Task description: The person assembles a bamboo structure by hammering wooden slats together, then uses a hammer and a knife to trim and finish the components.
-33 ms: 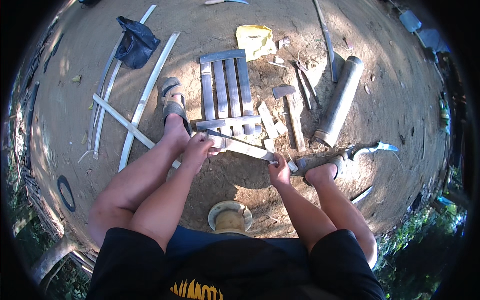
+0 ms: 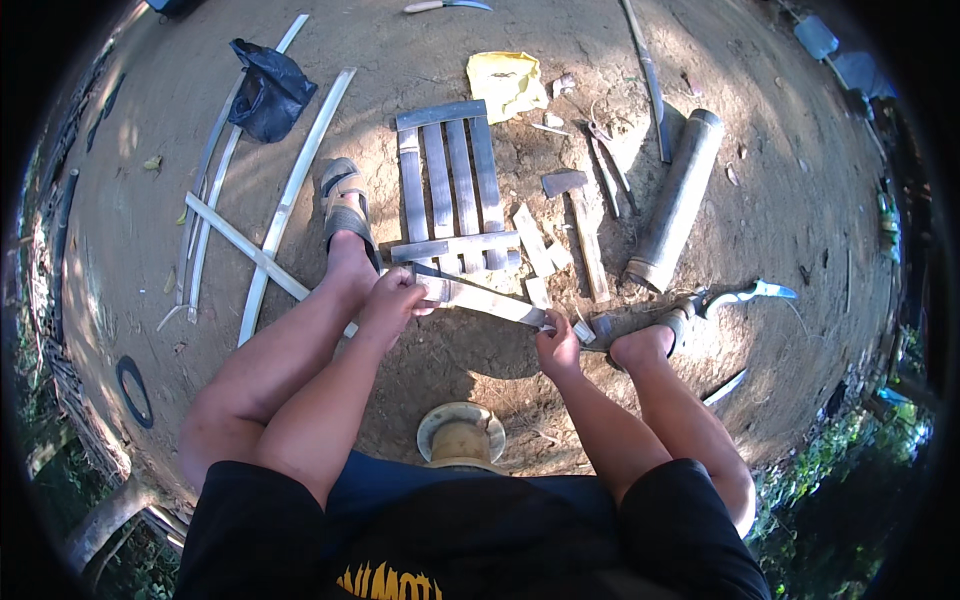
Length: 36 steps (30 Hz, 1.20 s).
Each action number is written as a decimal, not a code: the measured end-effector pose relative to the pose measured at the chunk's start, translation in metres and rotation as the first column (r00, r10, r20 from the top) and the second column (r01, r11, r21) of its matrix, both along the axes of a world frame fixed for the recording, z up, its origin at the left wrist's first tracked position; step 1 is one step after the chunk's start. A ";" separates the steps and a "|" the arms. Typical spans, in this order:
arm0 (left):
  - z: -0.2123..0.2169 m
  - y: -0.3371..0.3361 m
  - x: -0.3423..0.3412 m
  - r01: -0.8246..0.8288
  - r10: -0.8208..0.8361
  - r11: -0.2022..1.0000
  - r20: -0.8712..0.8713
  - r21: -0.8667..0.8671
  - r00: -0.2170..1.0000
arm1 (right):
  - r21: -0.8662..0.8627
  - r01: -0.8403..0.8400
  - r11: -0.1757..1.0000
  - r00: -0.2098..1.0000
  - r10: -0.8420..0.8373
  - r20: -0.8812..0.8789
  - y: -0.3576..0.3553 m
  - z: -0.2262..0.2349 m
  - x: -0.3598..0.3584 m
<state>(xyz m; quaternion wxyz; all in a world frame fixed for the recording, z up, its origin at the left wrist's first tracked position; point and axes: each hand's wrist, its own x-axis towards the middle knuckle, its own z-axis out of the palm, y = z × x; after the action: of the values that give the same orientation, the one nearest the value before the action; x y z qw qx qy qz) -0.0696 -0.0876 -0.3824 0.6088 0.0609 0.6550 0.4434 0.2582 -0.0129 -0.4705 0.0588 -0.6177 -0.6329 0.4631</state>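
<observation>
My left hand (image 2: 393, 302) and my right hand (image 2: 558, 345) grip the two ends of a flat bamboo slat (image 2: 490, 302), which slants down to the right above the dirt. Both hands have their fingers closed on it. Just beyond the slat lies a small bamboo frame (image 2: 455, 246), with several parallel dark slats joined to a crosspiece at the near end and another at the far end. An axe (image 2: 586, 235) with a wooden handle rests to the right of the frame. Small cut bamboo pieces (image 2: 534, 240) lie between the frame and the axe.
Pincers (image 2: 608, 165) and a thick bamboo tube (image 2: 680, 200) lie at the right. A curved blade (image 2: 745, 295) is beside my right foot. Long bamboo strips (image 2: 290, 205) and a black plastic bag (image 2: 270, 92) are at the left. A yellow bag (image 2: 505, 84) lies beyond the frame.
</observation>
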 end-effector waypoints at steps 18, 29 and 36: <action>0.091 -0.033 0.033 0.529 -0.588 0.801 -0.537 -0.281 0.604 | 0.169 0.141 0.976 0.940 -0.185 0.288 0.103 0.028 -0.004; 0.114 -0.016 0.052 0.568 -0.628 0.778 -0.313 -0.267 0.713 | 0.168 0.167 0.972 0.883 -0.223 0.413 0.089 0.024 0.007; 0.089 -0.040 0.051 0.517 -0.531 0.840 -0.438 -0.163 0.725 | 0.044 0.168 0.985 0.872 -0.170 0.459 0.090 0.021 0.010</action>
<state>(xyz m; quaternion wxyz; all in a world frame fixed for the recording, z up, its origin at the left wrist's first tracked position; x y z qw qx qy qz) -0.0187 -0.1280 -0.2930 0.5338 0.3391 0.7440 0.2156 0.2683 0.0772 -0.4498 -0.0520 -0.7628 -0.5729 0.2954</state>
